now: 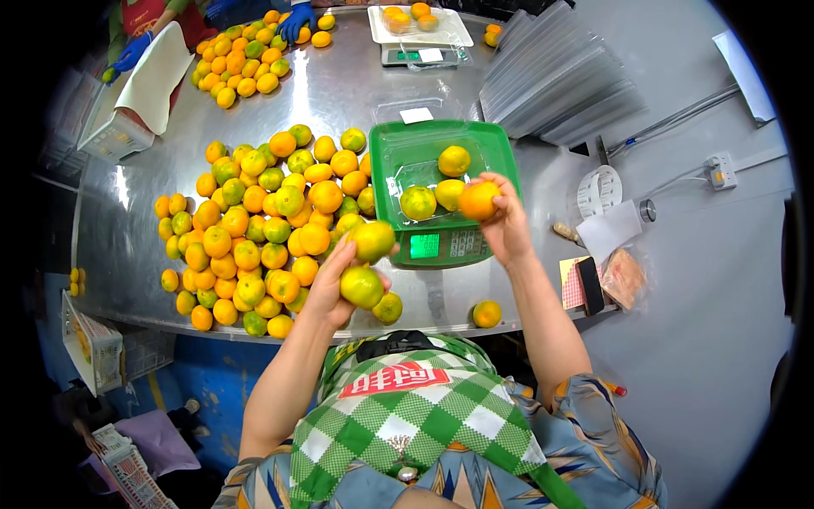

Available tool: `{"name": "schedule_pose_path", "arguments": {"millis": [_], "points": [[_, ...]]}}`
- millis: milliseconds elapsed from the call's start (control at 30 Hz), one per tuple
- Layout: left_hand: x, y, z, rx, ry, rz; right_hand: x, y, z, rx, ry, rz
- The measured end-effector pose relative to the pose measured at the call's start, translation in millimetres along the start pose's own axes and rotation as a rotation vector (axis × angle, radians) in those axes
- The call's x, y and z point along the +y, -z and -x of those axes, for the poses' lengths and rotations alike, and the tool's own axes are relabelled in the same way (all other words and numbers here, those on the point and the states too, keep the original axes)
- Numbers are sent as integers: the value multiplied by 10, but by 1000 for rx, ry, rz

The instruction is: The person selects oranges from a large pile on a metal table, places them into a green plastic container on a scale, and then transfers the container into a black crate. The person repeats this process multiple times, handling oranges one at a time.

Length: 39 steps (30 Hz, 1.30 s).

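Observation:
Two yellow-green mandarins (362, 285) rest in my left hand (331, 283), just left of the green digital scale (381, 238). My right hand (505, 223) grips an orange mandarin (478, 201) over the front right of the scale's pan. On that pan lies a clear plastic clamshell box (407, 168), its lid folded back behind, with a white label (416, 115) on it. Three mandarins (418, 203) are visible in the box. A large spread of loose mandarins (254, 229) covers the steel table (127, 267) to the left.
Single mandarins (487, 314) lie near the table's front edge. Stacked clear plastic boxes (559, 76) stand at the back right. Across the table, a gloved co-worker's hand (296, 23) touches another mandarin pile (238, 63), near a second scale (420, 56). A phone (591, 286) lies at right.

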<state>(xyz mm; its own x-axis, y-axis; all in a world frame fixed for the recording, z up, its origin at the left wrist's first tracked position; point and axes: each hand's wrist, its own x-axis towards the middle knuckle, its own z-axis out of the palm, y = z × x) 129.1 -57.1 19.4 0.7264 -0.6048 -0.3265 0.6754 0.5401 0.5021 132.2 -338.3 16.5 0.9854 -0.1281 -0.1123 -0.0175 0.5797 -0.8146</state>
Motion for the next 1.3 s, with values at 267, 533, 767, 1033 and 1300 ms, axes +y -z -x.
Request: {"name": "schedule_pose_path", "arguments": {"millis": [267, 533, 767, 1033, 1300], "points": [[216, -424, -733, 110, 106, -16, -132, 167, -338, 130, 463, 1293], [146, -466, -975, 120, 211, 47, -167, -269, -362, -4, 407, 1566], [219, -626, -779, 190, 260, 91, -187, -290, -377, 48, 406, 1395], [42, -568, -601, 31, 136, 215, -288, -545, -52, -351, 306, 973], [106, -622, -516, -34, 50, -15, -198, -217, -161, -24, -164, 183]]}}
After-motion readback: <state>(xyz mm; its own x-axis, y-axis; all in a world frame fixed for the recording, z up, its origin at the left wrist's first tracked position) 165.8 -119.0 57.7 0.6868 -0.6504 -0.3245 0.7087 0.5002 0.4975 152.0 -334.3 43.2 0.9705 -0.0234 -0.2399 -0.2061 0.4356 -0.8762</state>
